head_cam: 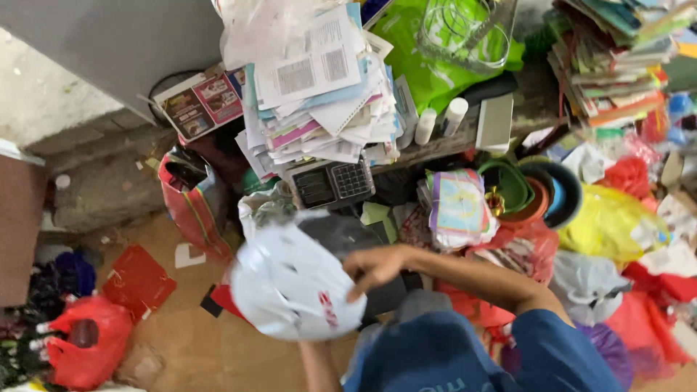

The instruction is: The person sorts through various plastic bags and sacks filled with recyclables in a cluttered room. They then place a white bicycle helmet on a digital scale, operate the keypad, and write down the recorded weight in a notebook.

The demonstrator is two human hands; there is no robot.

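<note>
A crumpled white plastic bag (290, 287) with a red mark hangs blurred in the middle of the view, above the brown floor. My right hand (377, 268) reaches in from the right in a blue sleeve, its fingers curled over the bag's right edge near a dark opening. My left forearm (319, 366) rises from the bottom and goes under the bag, which hides that hand.
A tall heap of papers (319, 87) leans over a calculator (334, 181). Books (617, 58) are stacked at top right, above nested bowls (530, 189) and a yellow bag (610, 218). A red plastic bag (87, 341) and a striped bag (192, 203) sit at left.
</note>
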